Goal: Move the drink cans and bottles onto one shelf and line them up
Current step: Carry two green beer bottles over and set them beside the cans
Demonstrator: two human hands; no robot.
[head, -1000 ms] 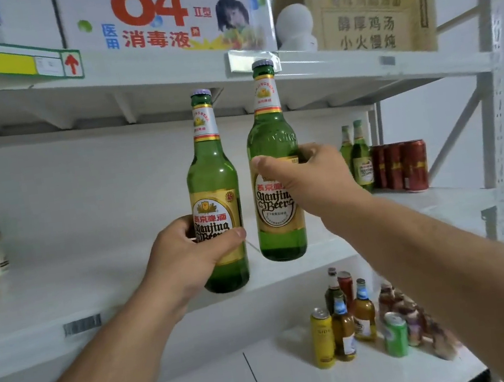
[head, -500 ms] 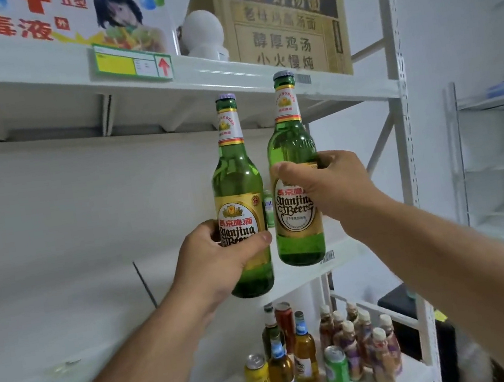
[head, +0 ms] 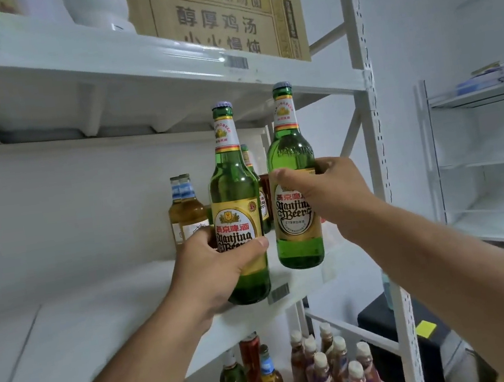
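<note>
My left hand grips a green beer bottle around its gold label, upright, just in front of the middle shelf. My right hand grips a second green beer bottle beside it, slightly higher. Behind them on the middle shelf stand amber bottles with blue neck labels and another green bottle, partly hidden. On the lower shelf stand several bottles and cans.
The upper shelf carries a cardboard box and a white object. A white upright post bounds the rack on the right. Another white rack stands further right, with a black box on the floor.
The view has swung right along the rack. Both hands have carried their bottles to the right end of the middle shelf, where the standing amber and green bottles now show behind them.
</note>
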